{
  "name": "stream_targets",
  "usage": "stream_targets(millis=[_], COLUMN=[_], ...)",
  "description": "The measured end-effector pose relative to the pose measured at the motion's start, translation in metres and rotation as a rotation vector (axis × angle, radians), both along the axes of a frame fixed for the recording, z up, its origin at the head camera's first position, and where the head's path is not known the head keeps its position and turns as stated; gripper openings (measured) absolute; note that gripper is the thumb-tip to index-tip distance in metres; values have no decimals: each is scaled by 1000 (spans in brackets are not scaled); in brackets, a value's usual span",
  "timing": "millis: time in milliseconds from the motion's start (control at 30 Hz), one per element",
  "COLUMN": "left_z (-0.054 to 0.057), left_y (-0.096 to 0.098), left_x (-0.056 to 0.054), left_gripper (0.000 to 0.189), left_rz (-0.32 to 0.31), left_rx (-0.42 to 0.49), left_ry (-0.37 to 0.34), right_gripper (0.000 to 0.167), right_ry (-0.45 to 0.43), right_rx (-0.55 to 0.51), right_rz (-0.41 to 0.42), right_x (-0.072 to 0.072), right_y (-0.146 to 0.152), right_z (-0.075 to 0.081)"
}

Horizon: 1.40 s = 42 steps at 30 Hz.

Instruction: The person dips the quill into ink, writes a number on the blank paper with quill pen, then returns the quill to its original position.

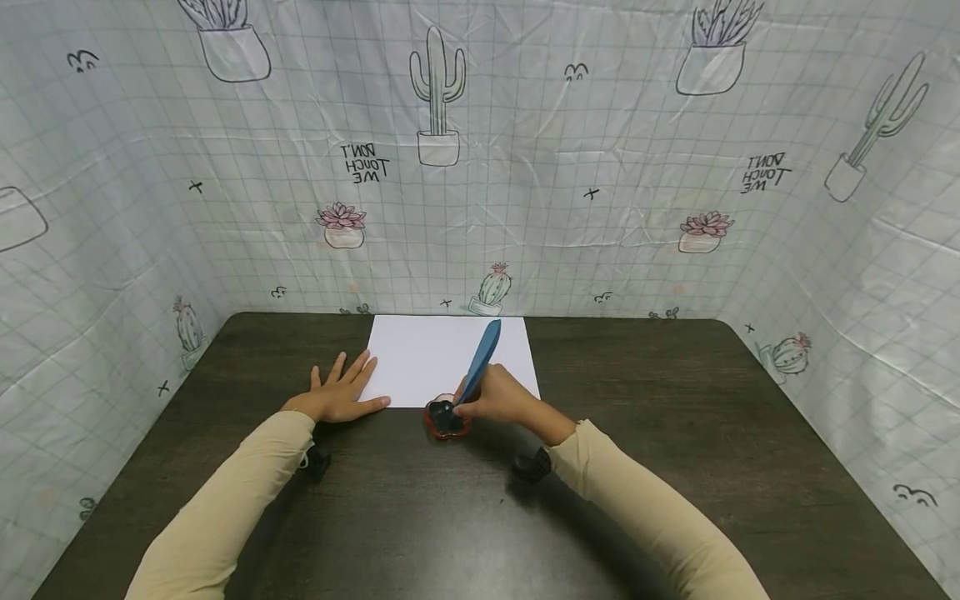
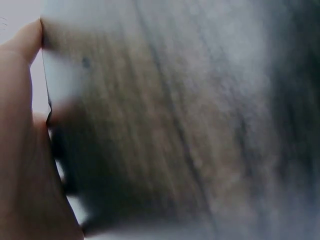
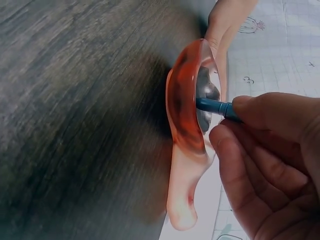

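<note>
My right hand [image 1: 498, 396] pinches a blue pen [image 1: 480, 358] shaped like a broad feather, held tilted. Its lower end dips into a small clear red dish [image 1: 427, 427] with a scalloped rim, as the right wrist view also shows at the pen's blue barrel [image 3: 212, 105]. Inside the dish lies something black and shiny [image 3: 205, 90]. A white sheet of paper [image 1: 420, 350] lies just beyond the dish. Spread at the sheet's left side, my left hand [image 1: 337, 400] rests with fingers apart, thumb and fingertips at the sheet's edge. The left wrist view is mostly blurred.
The dark wooden table [image 1: 637, 375] extends to both sides of the paper. A pale cloth [image 1: 525, 192] printed with cacti and a grid hangs behind it and along both sides. Black wrist devices [image 1: 531, 465] sit under both cuffs.
</note>
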<state>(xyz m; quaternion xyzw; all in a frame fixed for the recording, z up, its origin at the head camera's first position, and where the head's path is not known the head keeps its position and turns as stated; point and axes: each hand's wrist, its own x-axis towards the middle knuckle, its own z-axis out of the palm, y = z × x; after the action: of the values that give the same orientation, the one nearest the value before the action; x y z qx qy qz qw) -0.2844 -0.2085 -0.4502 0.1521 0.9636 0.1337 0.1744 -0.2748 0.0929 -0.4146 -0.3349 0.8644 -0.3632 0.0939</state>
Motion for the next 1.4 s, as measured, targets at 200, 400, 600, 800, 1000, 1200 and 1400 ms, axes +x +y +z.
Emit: stream_targets(millis=[200,400,600,800,1000,1200,1400], left_z=[1,0,-1,-2,-3,-2,-1], left_y=[-1,-1,0,-2,-3,0,-1], left_x=[0,-1,-1,-1,-3,-1,-1], left_gripper=[90,89,90,90,90,89,89], left_rz=[-5,-9,-11,-8,-3,-4,-2], left_rx=[5,2,9,16,3,9,6], left_ry=[0,0,-1,3,2,3,4], right_gripper=[4,6,5,6,8,6,7], right_ry=[43,72,88,94,112,114,107], right_rx=[41,64,76,91,73,72,80], right_rz=[-14,31,13,-5,29,12,9], right_x=[1,5,6,5,6,5,6], right_y=[0,-4,-7,-3,-5,-6,-4], right_z=[3,6,7,7,5,3,4])
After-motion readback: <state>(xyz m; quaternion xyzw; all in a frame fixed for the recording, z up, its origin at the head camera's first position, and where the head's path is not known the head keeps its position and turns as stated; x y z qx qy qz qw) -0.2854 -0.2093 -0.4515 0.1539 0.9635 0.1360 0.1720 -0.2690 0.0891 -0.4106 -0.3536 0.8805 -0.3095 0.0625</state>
